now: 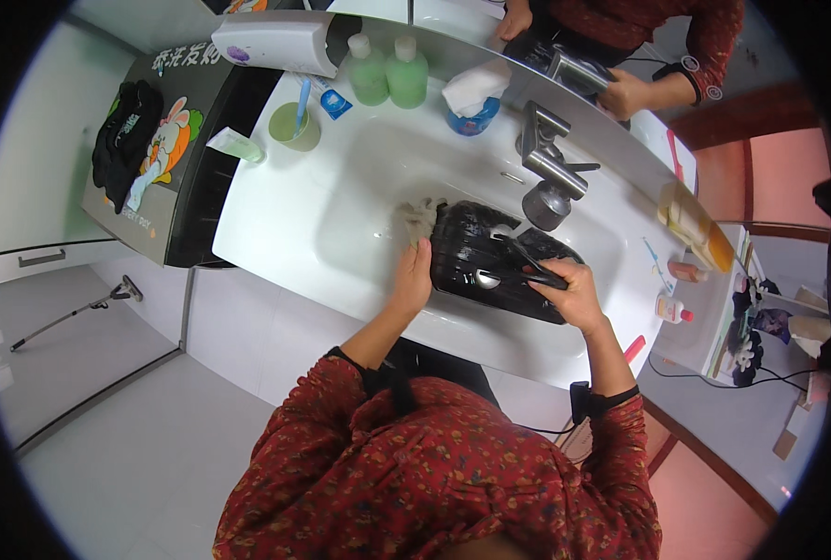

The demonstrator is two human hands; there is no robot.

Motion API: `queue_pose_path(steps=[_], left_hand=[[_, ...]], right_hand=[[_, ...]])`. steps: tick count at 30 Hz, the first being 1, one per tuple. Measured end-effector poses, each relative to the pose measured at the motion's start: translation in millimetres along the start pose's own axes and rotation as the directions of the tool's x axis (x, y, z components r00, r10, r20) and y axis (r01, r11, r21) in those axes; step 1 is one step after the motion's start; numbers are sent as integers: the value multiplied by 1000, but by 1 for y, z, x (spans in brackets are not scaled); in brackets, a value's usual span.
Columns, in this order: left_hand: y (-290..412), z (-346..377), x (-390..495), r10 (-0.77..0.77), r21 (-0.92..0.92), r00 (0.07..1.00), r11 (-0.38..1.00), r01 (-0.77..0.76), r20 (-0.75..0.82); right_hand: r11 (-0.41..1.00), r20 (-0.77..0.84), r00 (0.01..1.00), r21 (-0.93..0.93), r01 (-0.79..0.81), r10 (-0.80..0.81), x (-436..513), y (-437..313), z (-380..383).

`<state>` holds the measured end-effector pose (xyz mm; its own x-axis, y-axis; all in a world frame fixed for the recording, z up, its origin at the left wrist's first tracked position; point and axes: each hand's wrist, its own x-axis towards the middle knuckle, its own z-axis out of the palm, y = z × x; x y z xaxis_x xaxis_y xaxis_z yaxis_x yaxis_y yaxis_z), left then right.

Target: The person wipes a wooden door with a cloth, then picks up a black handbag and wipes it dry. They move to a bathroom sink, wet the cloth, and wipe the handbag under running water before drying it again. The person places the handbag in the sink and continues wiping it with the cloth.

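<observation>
A wet, glossy black ribbed case (464, 245) lies tilted in the white washbasin (359, 189). Its black carry handle (538, 269) has silvery mounts at the ends. My right hand (573, 290) is closed round the handle. At the case's left end, my left hand (412, 276) has its fingers on a pale grey cloth (421, 215), pressed to the case's side; part of that grip is hidden. Above the case, the metal faucet (555, 171) points its round spray head (547, 205) down, and a thin stream seems to fall onto the case.
Behind the basin stand two green pump bottles (387, 73) and a blue tissue pack (473, 112). A green cup (294, 126) with a toothbrush and a tube (237, 145) sit left. On the right rim are a white bottle (671, 308) and a red comb (635, 348). A mirror (639, 119) rises behind.
</observation>
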<state>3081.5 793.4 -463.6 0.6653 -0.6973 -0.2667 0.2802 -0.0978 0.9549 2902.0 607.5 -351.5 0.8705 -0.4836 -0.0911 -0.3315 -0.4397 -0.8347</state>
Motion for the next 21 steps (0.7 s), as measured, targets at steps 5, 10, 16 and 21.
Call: queue_pose_path(steps=[5,10,16,21], left_hand=[[34,5,-18,377,266,919,880,-393,113],[60,20,-28,406,653,844,540,-531,351],[72,24,-26,399,424,845,736,-527,357],[74,26,-8,395,639,767,426,-640,506]], right_hand=[[971,-17,995,-222,88,-94,7,-6,13],[914,-28,987,-383,137,-159,12,-9,41],[913,17,975,-350,212,-220,14,-20,57],[920,-32,945,-242,309,-325,10,-9,45]])
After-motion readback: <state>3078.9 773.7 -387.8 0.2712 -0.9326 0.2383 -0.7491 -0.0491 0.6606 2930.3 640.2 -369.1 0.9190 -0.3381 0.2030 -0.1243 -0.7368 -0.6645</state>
